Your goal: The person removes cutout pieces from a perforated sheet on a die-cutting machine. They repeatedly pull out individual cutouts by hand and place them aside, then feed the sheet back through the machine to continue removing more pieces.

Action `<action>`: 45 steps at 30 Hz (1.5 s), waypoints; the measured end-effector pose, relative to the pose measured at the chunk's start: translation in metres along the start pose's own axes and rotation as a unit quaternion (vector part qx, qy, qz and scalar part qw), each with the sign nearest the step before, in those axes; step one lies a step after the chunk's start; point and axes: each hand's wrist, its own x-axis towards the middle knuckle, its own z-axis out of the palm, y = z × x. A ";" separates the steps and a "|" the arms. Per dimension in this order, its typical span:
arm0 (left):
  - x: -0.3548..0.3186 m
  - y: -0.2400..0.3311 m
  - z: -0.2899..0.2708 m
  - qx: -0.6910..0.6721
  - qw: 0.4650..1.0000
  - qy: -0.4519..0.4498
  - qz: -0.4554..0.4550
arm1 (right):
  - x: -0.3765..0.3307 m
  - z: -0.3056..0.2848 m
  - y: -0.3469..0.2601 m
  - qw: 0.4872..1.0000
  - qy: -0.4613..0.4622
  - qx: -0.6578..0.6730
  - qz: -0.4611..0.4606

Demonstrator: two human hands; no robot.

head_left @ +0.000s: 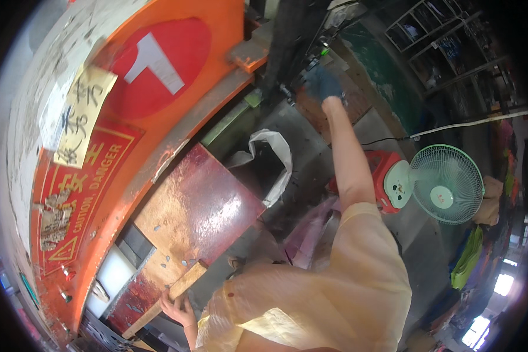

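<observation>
Nearest the lower edge, left hand [179, 310] is curled around the near end of one wooden stick [165, 299], fingers wrapped under it. Stick lies slanted across the near edge of one rust-red metal table [205, 199]. Several small metal discs [185, 259] lie scattered on the plate near the stick; count not clear. Beyond the table's far corner: one white bag [273, 161], mouth open. Right of it: one red box [381, 167], then one pale green fan [446, 183], touching or just beside each other. Farthest: right hand [322, 85] in one dark blue glove, arm stretched fully out, resting at a rusty surface; how far open it is cannot be told. One orange machine [176, 111] runs along the left.
</observation>
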 end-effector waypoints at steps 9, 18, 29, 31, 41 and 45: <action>-0.006 -0.023 0.003 -0.028 0.999 -0.027 -0.027 | 0.032 -0.018 0.032 0.973 0.108 -0.138 -0.147; -0.022 -0.093 0.046 0.044 0.991 0.059 0.109 | 0.068 0.010 0.058 0.906 0.150 -0.288 -0.272; 0.017 -0.029 0.020 0.044 0.993 0.043 0.103 | -0.010 -0.003 0.014 0.997 0.047 0.037 -0.058; 0.021 -0.023 0.020 0.051 0.992 0.044 0.106 | -0.025 -0.008 0.028 0.993 0.064 0.093 -0.026; 0.020 -0.010 0.007 0.097 0.976 0.063 0.186 | -0.103 -0.028 0.101 0.983 0.080 0.130 0.099; 0.010 -0.002 0.002 0.075 0.983 0.116 0.121 | -0.105 -0.036 0.098 0.994 0.068 -0.081 0.038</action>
